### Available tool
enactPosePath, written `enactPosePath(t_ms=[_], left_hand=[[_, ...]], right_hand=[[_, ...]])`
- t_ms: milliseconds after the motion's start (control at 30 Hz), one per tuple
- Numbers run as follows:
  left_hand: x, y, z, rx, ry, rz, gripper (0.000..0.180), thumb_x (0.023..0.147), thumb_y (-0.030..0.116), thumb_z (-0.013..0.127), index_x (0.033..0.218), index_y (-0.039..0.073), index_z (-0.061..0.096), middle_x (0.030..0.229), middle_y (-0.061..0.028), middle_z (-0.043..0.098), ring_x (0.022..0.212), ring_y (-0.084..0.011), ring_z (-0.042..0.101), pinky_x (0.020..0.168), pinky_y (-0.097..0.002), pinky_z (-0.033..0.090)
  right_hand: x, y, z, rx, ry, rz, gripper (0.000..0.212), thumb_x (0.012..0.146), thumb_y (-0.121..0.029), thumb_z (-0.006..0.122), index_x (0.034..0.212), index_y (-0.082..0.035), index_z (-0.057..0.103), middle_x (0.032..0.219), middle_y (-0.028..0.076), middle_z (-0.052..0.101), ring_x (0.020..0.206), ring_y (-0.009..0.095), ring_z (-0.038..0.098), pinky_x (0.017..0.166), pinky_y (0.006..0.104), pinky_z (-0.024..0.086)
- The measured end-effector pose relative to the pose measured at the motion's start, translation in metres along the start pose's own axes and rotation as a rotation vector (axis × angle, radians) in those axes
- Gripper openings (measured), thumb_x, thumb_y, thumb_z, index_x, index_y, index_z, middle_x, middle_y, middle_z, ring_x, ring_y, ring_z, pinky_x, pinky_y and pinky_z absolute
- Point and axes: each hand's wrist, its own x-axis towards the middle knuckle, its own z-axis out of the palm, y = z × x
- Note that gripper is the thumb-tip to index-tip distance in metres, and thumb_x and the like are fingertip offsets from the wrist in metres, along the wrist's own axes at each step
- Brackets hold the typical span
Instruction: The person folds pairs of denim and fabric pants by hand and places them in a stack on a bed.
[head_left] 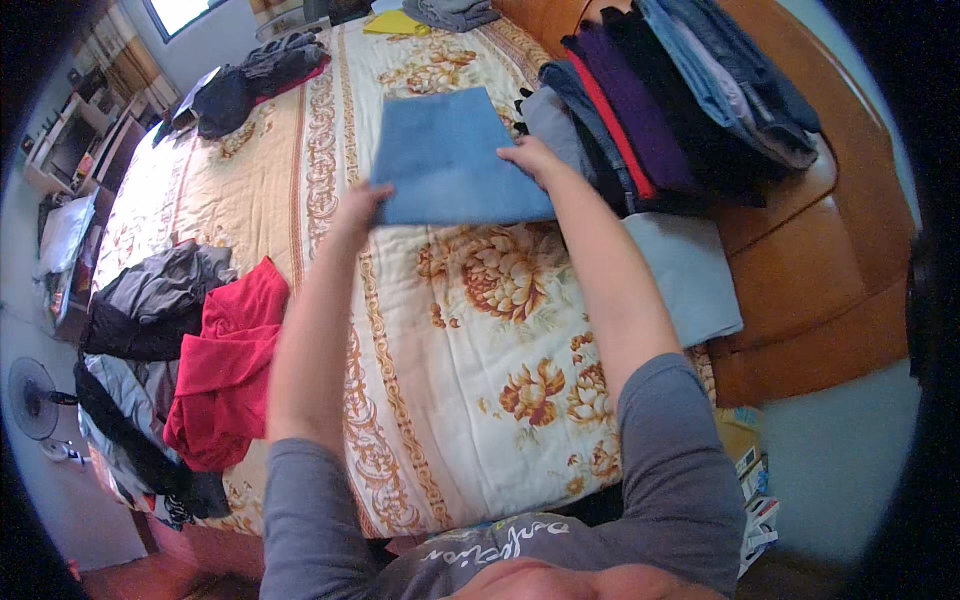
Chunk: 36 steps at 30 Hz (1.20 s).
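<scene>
Both arms reach forward over the bed. Between my hands is a flat blue folded garment (445, 150), smooth and squared off, its exact kind not clear. My left hand (362, 207) has hold of its left edge near the close corner, fingers partly hidden and a little blurred. On the opposite edge my right hand (532, 160) grips with the thumb on top and the other fingers out of sight. To the right of that hand stands a row of folded clothes (640, 110) in black, red, purple and denim blue.
A floral quilt (470, 400) covers the bed. Crumpled red cloth (230, 370) and dark clothes (160, 300) lie at the left; more dark clothes (250, 85) lie far left. A pale folded cloth (690, 280) sits by the brown headboard (810, 270). A fan (35, 398) stands beyond the left edge.
</scene>
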Motion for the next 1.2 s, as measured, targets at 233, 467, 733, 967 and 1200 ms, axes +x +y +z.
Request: enactPosePath(t_ms=[233, 467, 733, 967, 1200], left_hand=[[0.018, -0.17, 0.015, -0.008, 0.196, -0.052, 0.026, 0.082, 0.018, 0.06, 0.1, 0.0, 0.056, 0.089, -0.008, 0.061, 0.075, -0.0167, 0.056, 0.068, -0.0309, 0.046], [0.012, -0.159, 0.006, 0.09, 0.251, -0.107, 0.027, 0.081, 0.014, 0.06, 0.1, -0.005, 0.055, 0.08, -0.0086, 0.059, 0.057, -0.0137, 0.055, 0.046, -0.0248, 0.047], [-0.095, -0.185, -0.004, 0.288, 0.312, 0.057, 0.023, 0.075, 0.001, 0.053, 0.098, -0.003, 0.054, 0.067, -0.0061, 0.054, 0.059, -0.0137, 0.053, 0.053, -0.0273, 0.043], [-0.245, -0.175, -0.13, 0.806, 0.489, 0.539, 0.016, 0.07, 0.004, 0.059, 0.087, 0.002, 0.06, 0.085, -0.0145, 0.057, 0.081, -0.0263, 0.057, 0.071, -0.0346, 0.045], [-0.256, -0.113, -0.266, 1.877, 0.914, 0.523, 0.026, 0.077, 0.008, 0.049, 0.1, 0.013, 0.058, 0.117, -0.0077, 0.045, 0.117, -0.0234, 0.036, 0.093, -0.0428, 0.029]], right_hand=[[0.001, 0.101, 0.066, -0.576, 0.397, 0.079, 0.046, 0.08, -0.035, 0.059, 0.108, 0.001, 0.054, 0.106, 0.02, 0.057, 0.098, 0.037, 0.055, 0.084, 0.0454, 0.044], [-0.004, 0.103, 0.072, -0.655, 0.466, 0.102, 0.039, 0.082, -0.036, 0.055, 0.104, -0.004, 0.053, 0.106, 0.014, 0.057, 0.101, 0.031, 0.053, 0.08, 0.0444, 0.043], [-0.12, 0.159, 0.147, -0.778, 0.54, -0.203, 0.055, 0.087, -0.027, 0.047, 0.134, -0.007, 0.027, 0.14, 0.014, 0.025, 0.131, 0.029, 0.018, 0.103, 0.0497, 0.017], [-0.296, 0.162, 0.229, -0.853, 0.09, -0.414, 0.052, 0.087, -0.027, 0.045, 0.132, -0.006, 0.032, 0.141, 0.012, 0.025, 0.131, 0.029, 0.02, 0.103, 0.0509, 0.017], [-0.353, 0.171, 0.25, -0.731, 0.181, -0.674, 0.042, 0.081, -0.016, 0.044, 0.123, -0.007, 0.044, 0.132, 0.01, 0.039, 0.126, 0.026, 0.032, 0.102, 0.0471, 0.023]])
